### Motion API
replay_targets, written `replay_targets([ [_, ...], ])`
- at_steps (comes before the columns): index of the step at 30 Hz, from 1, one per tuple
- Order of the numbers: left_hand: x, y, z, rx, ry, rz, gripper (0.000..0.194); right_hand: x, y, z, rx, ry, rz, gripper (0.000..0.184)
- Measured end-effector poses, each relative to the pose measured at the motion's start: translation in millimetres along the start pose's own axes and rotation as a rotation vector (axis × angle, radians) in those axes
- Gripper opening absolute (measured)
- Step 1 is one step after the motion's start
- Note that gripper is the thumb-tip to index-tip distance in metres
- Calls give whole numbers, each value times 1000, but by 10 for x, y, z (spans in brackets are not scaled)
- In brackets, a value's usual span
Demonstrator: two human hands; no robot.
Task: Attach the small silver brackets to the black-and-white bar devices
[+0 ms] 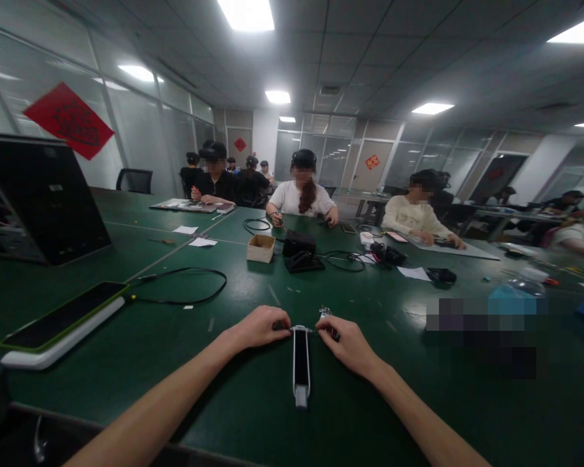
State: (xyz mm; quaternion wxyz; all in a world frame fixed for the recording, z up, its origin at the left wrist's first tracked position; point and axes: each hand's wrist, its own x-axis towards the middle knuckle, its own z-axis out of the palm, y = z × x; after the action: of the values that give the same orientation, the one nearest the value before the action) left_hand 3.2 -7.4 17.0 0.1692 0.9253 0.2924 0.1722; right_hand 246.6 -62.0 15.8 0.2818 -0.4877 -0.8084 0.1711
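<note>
A slim white device with a black face [301,364] lies lengthwise on the green table [233,389], its far end between my hands. My left hand [260,326] rests closed at the device's far left corner, fingers pinched on something too small to name. My right hand [348,342] is closed at the far right corner, fingertips meeting the left hand's over the device's end. A small metal piece [325,312] sits just beyond my right fingers.
A flat black-and-white device with a green edge [61,322] and a looped black cable [185,288] lie at left. A cardboard box [261,248] and black equipment [299,251] sit mid-table. Other people work at the far side. A black monitor back [43,201] stands far left.
</note>
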Motion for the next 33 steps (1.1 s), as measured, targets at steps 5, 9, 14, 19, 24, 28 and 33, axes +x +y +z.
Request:
replay_targets([
  [5,-3,17,-12,16,-3,8,13,-12,34,16,17,4,-2,17],
  [9,2,-18,14,24,4,18,12,1,69,41,11,22,-24,17],
  [14,11,-40,37,56,12,20,10,32,93,60,12,35,-15,15],
  [19,7,14,2,50,1,10,10,28,103,57,35,10,-16,16],
  [24,4,30,-8,53,7,9,10,34,39,61,-29,44,16,15],
  [28,9,9,14,50,12,5,10,30,7,66,-9,22,6,18],
  [33,9,-1,20,49,2,-14,10,16,62,75,13,-23,-24,20],
])
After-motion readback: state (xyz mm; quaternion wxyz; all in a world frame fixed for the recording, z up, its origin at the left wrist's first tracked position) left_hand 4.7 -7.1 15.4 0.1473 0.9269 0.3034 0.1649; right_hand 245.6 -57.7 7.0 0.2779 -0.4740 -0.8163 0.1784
